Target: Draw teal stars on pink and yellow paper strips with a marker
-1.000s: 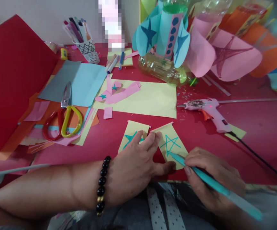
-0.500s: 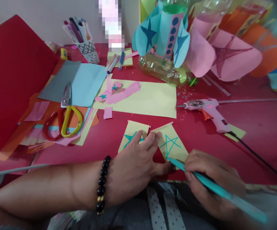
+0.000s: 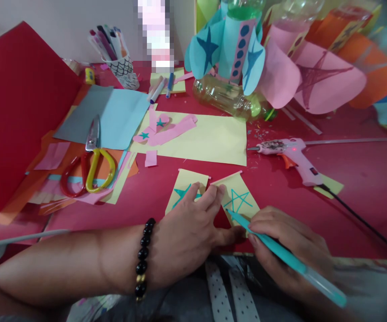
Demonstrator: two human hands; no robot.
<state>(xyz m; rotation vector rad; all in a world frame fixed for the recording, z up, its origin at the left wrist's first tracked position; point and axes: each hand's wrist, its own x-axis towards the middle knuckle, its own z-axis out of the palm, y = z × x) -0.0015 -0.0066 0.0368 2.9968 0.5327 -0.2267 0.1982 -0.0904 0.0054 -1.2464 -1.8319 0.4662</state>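
Observation:
My right hand [image 3: 287,250] grips a teal felt-tip pen [image 3: 280,248], its tip at the lower left of a star outline [image 3: 238,201]. That outline is drawn in teal on a small yellow paper piece [image 3: 235,181] with a pink strip along its top edge. My left hand [image 3: 193,232] lies flat with fingers stretched out, pressing on the yellow pieces; a bracelet of black beads [image 3: 142,255] circles the wrist. Partly under its fingers is another yellow paper piece [image 3: 191,177] bearing a filled teal star [image 3: 180,193].
Scissors [image 3: 91,165] lie on paper scraps at left, beside blue paper [image 3: 113,116]. A pink glue gun [image 3: 287,152] with a black cord rests at right. Beyond are a yellow sheet [image 3: 216,138], a plastic bottle [image 3: 223,96], a pen cup [image 3: 123,69] and paper-finned bottles [image 3: 227,49].
My right hand and the pen have shifted slightly left. The pen tip moved up and left from the star's bottom point to its lower left. My left hand stays in place.

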